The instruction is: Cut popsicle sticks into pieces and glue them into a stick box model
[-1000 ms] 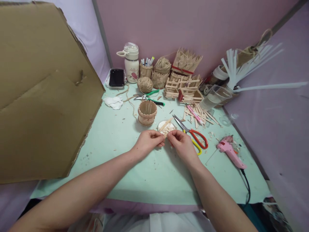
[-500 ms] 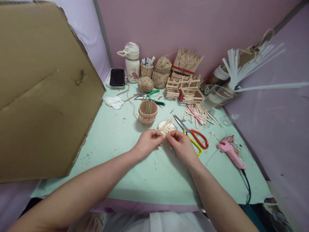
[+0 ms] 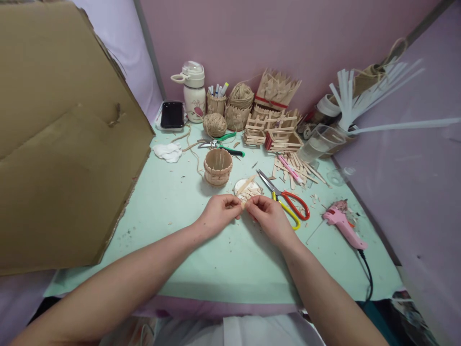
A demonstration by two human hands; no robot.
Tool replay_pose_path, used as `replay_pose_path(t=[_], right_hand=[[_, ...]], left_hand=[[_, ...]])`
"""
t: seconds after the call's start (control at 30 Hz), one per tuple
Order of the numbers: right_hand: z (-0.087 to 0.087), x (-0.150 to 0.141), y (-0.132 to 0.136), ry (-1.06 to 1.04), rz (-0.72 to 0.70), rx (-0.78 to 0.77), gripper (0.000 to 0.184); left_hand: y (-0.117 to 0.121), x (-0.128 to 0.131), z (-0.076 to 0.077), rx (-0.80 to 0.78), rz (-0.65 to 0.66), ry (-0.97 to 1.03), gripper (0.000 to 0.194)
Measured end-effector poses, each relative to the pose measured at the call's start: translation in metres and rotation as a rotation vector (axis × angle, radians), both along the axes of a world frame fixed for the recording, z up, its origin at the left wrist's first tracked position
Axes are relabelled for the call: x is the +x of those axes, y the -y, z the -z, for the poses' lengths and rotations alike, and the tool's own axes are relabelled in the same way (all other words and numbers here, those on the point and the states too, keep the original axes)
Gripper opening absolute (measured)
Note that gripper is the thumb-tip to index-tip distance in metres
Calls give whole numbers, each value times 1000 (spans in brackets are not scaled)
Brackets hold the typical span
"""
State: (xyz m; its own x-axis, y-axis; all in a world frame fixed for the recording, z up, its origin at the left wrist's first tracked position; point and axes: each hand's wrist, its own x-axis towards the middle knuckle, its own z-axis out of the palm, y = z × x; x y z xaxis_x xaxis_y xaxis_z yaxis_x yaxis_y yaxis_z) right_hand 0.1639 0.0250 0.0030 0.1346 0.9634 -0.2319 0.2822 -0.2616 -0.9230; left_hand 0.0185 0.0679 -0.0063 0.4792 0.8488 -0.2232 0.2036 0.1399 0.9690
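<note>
My left hand [image 3: 224, 211] and my right hand [image 3: 265, 211] meet fingertip to fingertip over the mint-green table, both closed in a pinch. Between them shows a small pale piece of wood [image 3: 244, 204], mostly covered by the fingers. Just beyond the fingertips lies a round white dish [image 3: 237, 185] holding wood bits and a longer wooden stick [image 3: 248, 183]. A small round tub made of wooden pieces [image 3: 218, 168] stands behind my left hand. Scissors with one red and one yellow handle [image 3: 283, 194] lie beside my right hand, blades apart and pointing away.
A large cardboard sheet [image 3: 68, 144] stands at left. A pink glue gun [image 3: 344, 226] with its cord lies at right. Behind are green-handled pruners [image 3: 223, 144], a twine ball [image 3: 215, 125], a bottle [image 3: 195, 96], wooden crates [image 3: 284, 142], loose sticks [image 3: 302, 170] and a plastic cup [image 3: 322, 142].
The whole view has shifted slightly, with table items appearing a little to the left. My hands stay pinched together at nearly the same spot, and the pale wood piece shows a bit more.
</note>
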Motion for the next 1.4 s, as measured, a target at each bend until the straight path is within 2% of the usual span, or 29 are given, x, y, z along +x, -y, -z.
replay_pose_path(t=[0.17, 0.3, 0.57, 1.0, 1.4], right_hand=[[1, 3, -1, -3, 17, 19, 22], [0, 4, -1, 7, 46, 25, 25], [3, 5, 0, 20, 46, 38, 27], [3, 3, 1, 17, 25, 5, 24], [4, 0, 0, -2, 16, 61, 23]], left_hand=[[-4, 1, 1, -132, 8, 44, 15], [-5, 2, 0, -186, -34, 50, 14], [-2, 2, -2, -164, -92, 87, 13], [-2, 0, -1, -131, -71, 68, 14], [-2, -1, -1, -71, -58, 74, 14]])
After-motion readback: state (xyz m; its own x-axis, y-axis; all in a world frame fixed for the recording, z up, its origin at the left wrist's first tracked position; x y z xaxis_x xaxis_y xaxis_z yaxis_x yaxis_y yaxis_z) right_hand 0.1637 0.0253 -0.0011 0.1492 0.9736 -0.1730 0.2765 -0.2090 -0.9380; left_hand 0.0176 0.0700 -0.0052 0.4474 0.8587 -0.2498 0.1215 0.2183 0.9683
